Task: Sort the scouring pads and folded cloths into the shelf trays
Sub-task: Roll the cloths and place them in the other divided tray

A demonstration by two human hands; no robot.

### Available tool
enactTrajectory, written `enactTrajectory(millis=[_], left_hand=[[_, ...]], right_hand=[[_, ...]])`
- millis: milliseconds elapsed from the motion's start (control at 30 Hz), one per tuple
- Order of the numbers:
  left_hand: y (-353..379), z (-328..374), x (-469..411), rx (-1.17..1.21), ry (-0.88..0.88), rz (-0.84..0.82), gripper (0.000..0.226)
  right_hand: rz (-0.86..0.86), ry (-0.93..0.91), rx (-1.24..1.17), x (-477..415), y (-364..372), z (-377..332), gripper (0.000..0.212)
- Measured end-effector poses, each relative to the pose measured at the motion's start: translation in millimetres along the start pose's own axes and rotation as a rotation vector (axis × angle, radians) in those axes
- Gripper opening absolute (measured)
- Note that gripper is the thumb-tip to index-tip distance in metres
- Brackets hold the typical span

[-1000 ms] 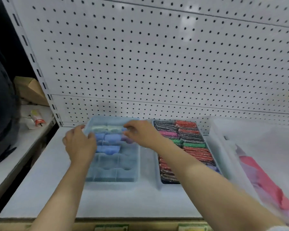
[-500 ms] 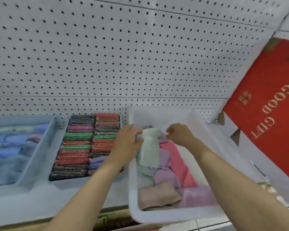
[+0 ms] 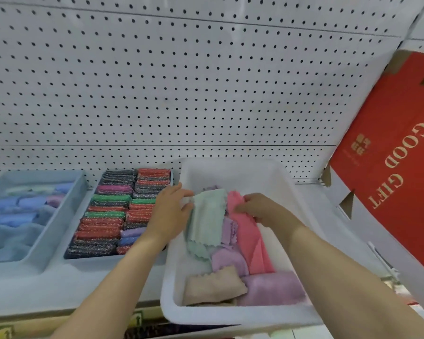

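Head view: left grip (image 3: 170, 211) pinched the mint cloth (image 3: 206, 216) at its far end, long axis running toward the viewer in the white bin (image 3: 230, 316); right grip (image 3: 260, 209) pinched the pink cloth (image 3: 246, 233); blue tray (image 3: 59, 223) lay well leftward.

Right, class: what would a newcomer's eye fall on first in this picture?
The red GOOD GIFT box leaning at the right edge. Then the glittery scouring pads left of centre, and, in the white bin, the left hand gripping a mint cloth and the right hand pinching a pink cloth.
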State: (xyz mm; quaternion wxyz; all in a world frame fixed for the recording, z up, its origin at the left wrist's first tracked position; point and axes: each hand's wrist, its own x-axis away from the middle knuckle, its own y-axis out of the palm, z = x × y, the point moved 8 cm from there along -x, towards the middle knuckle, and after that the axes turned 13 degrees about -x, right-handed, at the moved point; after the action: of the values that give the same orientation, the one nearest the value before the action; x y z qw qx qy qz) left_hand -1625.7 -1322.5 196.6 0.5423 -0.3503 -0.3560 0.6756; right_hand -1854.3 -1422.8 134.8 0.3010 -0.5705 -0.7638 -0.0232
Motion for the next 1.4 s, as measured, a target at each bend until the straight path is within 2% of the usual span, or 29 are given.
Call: enactTrajectory(millis=[100,133,267,333,400,467,567,633,700,833,1000,1133,1233,1400], left_hand=[[-20.9,13.9,-6.5,0.179,-0.047,0.033,0.044],[-28.9,22.7,-9.1,0.265,-0.058,0.018,0.047],[-52.1,60.6,-19.8,0.581,-0.052,-0.147,0.05],[-62.9,74.4,-24.3,0.727,-0.016,-0.163,0.037],[-80.0,82.6,-28.8,0.84,0.022,-0.102,0.019],[-99.0,87.2,-32.2,0.851,0.055,-0.038,0.006],[-119.0,86.2,-36.0,0.837,0.065,-0.011,0.009],[-128.2,81.9,-36.7,0.842,0.055,0.005,0.011],[-134.6,78.2,-36.4,0.853,0.054,0.022,0.011],[-146.3,77.0,-36.4,0.87,0.072,0.039,0.013],[-167.2,87.9,-36.1,0.816,0.159,0.073,0.014],[-181.4,89.8,-39.5,0.833,0.168,0.093,0.018],[-187.6,89.4,-42.7,0.849,0.16,0.095,0.02],[-191.5,94.9,-42.8,0.896,0.182,0.082,0.025]], right_hand=[[-0.09,-0.191,-0.402,29.8,-7.2,-45.8,0.039],[-0.119,-0.26,-0.47,40.2,-7.7,-60.6,0.041],[-0.142,-0.454,-0.455,76.7,0.6,-107.4,0.044],[-0.16,-0.516,-0.445,90.8,9.2,-124.1,0.045],[-0.143,-0.552,-0.453,101.7,12.5,-135.4,0.048],[-0.112,-0.562,-0.482,108.1,13.6,-141.5,0.051],[0.006,-0.585,-0.518,115.0,13.8,-145.5,0.045],[0.165,-0.678,-0.59,123.0,6.8,-148.7,0.04],[0.231,-0.789,-0.649,134.5,5.3,-156.3,0.03],[0.204,-0.897,-0.604,149.7,16.8,-176.0,0.014],[0.193,-0.914,-0.604,153.1,24.1,-197.9,0.022],[0.139,-0.921,-0.628,155.9,26.6,-211.7,0.014],[0.071,-0.906,-0.685,154.8,29.2,-216.7,0.016],[0.072,-0.874,-0.794,151.7,26.3,-218.9,0.014]])
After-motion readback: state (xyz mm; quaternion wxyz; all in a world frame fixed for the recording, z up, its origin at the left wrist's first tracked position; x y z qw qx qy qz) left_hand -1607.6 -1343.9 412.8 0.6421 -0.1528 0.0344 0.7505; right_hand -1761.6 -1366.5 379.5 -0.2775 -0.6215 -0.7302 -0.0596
